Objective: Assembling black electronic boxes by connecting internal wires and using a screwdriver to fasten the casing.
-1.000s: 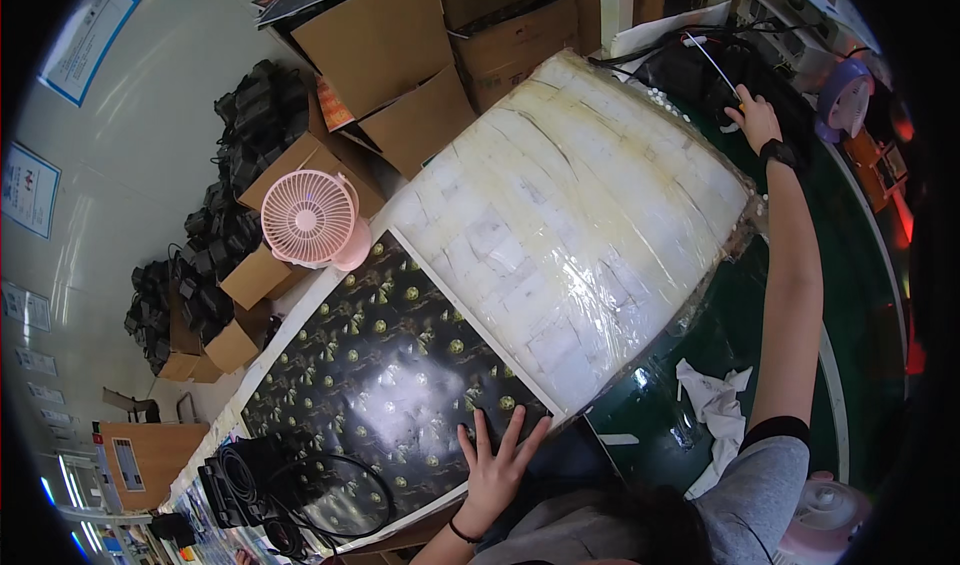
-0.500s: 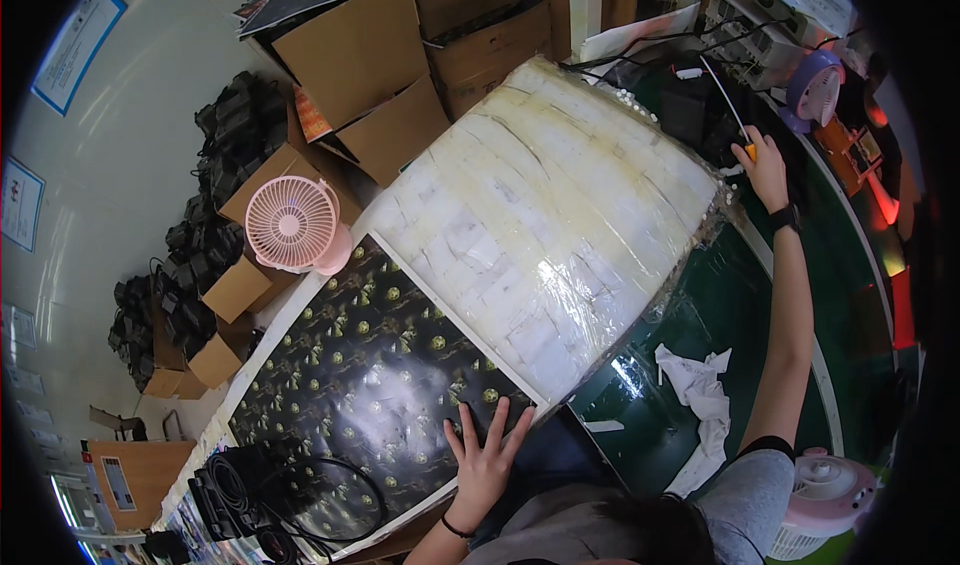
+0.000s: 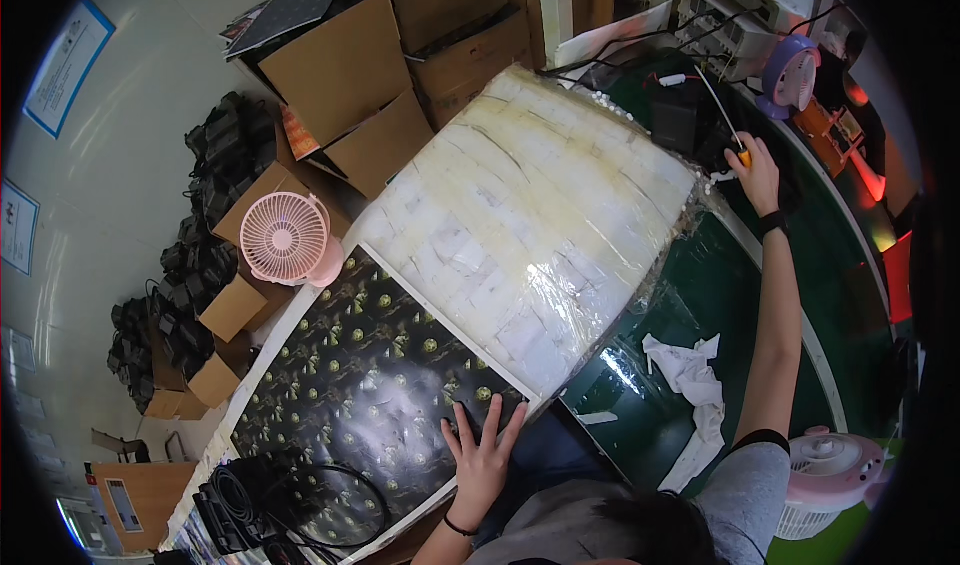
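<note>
My left hand [image 3: 482, 458] lies flat with spread fingers on a dark sheet with a yellow-green floral pattern [image 3: 350, 375], close to its edge. Out to the far right, my right hand [image 3: 757, 170] is closed around the orange handle of a long-shafted screwdriver [image 3: 722, 103], its shaft pointing away from me. Just left of that hand sit a black box-shaped item [image 3: 676, 115] and other dark things that I cannot make out. Between my hands rests a large white block wrapped in clear film [image 3: 530, 225].
A pink fan [image 3: 285, 238] stands at the left edge; a black device with coiled cable [image 3: 240, 500] lies nearer. Crumpled white paper [image 3: 690, 380] is on the green tabletop [image 3: 625, 405]. Cardboard boxes [image 3: 335, 65] stack up behind. A purple fan [image 3: 793, 73] stands far right.
The whole view has shifted slightly. My left hand stays flat on the patterned sheet, and my right hand keeps the screwdriver in nearly the same place.
</note>
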`<act>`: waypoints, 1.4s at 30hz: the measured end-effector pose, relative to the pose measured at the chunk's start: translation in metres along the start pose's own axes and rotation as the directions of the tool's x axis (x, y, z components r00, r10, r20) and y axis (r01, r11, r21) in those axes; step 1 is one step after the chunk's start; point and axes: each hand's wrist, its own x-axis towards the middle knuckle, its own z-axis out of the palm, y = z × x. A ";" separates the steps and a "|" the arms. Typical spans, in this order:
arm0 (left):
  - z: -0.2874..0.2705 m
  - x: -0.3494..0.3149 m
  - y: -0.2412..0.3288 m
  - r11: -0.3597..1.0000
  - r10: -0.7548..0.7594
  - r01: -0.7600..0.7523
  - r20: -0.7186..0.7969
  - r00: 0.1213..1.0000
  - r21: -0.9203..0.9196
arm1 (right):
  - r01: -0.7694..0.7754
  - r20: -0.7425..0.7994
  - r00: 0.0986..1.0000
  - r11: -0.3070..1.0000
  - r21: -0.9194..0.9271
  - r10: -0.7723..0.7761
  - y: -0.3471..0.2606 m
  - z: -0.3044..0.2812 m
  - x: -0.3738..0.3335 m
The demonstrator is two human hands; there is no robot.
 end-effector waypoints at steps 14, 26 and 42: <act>0.002 0.000 -0.001 0.996 0.019 -0.016 -0.033 0.999 0.085 | -0.054 0.093 0.996 0.900 0.433 0.015 -0.027 -0.086 -0.066; -0.002 0.003 0.001 0.999 0.019 -0.016 -0.083 0.996 0.044 | 0.137 0.198 0.941 0.845 0.516 -0.274 -0.119 -0.121 -0.096; -0.031 -0.012 -0.042 0.931 -0.031 -0.269 -0.788 0.615 -0.246 | 0.273 0.223 0.801 0.670 0.690 -0.556 -0.304 -0.134 -0.183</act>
